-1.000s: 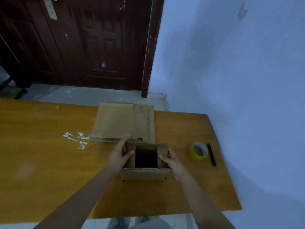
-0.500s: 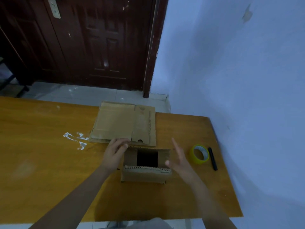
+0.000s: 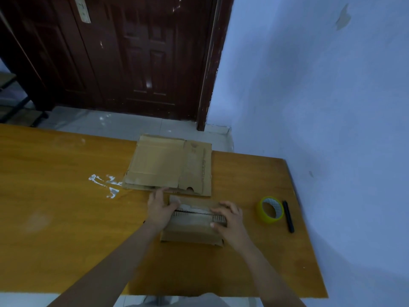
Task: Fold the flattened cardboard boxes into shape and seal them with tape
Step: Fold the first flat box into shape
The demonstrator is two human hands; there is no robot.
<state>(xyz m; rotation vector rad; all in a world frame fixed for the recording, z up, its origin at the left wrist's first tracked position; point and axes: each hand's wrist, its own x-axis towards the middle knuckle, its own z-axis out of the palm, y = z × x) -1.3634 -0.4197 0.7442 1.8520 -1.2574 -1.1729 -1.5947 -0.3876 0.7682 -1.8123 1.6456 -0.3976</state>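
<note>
A small brown cardboard box [image 3: 190,229] stands on the wooden table [image 3: 66,218] in front of me, its top flaps folded down and nearly meeting. My left hand [image 3: 160,207] presses on the box's left end, fingers over the far flap. My right hand [image 3: 229,218] grips the right end, thumb on the near flap. Behind the box lies a stack of flattened cardboard boxes [image 3: 168,165]. A yellow-green roll of tape [image 3: 270,209] stands to the right of the box.
A black marker [image 3: 288,216] lies just right of the tape, near the table's right edge by the blue wall. White smears [image 3: 104,181] mark the table left of the flat stack. A dark wooden door [image 3: 132,54] stands beyond the table.
The box's top was open, showing a dark inside; now the flaps are folded down over it. My right hand had lifted off and has come back onto the box's right end.
</note>
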